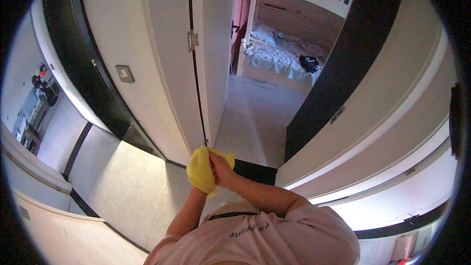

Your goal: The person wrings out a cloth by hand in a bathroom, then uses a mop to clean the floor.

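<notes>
A bright yellow cloth [200, 171] is bunched up in front of my chest. My right hand [221, 169] grips it from the right, with a flap of cloth sticking out beyond the fingers. From below, my left forearm [193, 204] runs up into the cloth, which covers the left hand, so its fingers are hidden. Just past the cloth in the picture is the hinged edge of a white door [217, 44], which stands open. A metal hinge [192, 40] shows higher up along the dark gap.
A wall switch [125, 74] sits left of the door frame. Through the doorway are a bed [283, 53] and pale floor [254, 125]. A dark threshold [254, 171] crosses the opening. White panelled doors [371, 117] curve along the right. Another room shows at far left.
</notes>
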`<state>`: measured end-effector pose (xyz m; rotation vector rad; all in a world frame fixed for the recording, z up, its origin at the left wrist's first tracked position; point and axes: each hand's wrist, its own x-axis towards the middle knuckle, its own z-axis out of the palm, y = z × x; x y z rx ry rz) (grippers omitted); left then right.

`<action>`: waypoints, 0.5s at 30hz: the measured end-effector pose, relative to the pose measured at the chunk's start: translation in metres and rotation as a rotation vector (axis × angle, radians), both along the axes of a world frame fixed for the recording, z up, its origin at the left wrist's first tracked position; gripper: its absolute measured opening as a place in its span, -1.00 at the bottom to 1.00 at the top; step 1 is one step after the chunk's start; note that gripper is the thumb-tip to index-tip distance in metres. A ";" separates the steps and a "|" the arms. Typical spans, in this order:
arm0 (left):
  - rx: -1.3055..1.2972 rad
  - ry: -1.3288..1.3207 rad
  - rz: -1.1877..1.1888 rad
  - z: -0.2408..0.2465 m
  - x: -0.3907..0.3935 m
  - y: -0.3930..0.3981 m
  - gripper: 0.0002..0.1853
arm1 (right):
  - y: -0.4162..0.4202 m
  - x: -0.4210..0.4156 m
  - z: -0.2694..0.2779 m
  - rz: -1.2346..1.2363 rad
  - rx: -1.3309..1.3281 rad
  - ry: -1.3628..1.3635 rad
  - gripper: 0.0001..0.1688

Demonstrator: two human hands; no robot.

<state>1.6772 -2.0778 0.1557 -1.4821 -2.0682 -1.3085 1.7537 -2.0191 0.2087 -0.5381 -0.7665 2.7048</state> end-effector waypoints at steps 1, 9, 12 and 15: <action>-0.027 0.010 -0.009 0.014 0.001 -0.005 -0.65 | -0.002 -0.002 -0.003 -0.017 -0.013 0.023 -0.66; 0.152 -0.675 -0.496 0.014 -0.016 -0.013 -0.73 | 0.016 -0.007 -0.008 0.329 -0.220 0.186 -0.53; 0.412 -2.012 -1.344 -0.026 -0.059 -0.026 -0.67 | 0.004 -0.016 0.025 0.455 -0.224 0.290 -0.44; 0.599 -2.164 -1.191 -0.049 -0.069 -0.016 -0.66 | -0.004 -0.022 0.035 0.411 -0.133 0.235 -0.42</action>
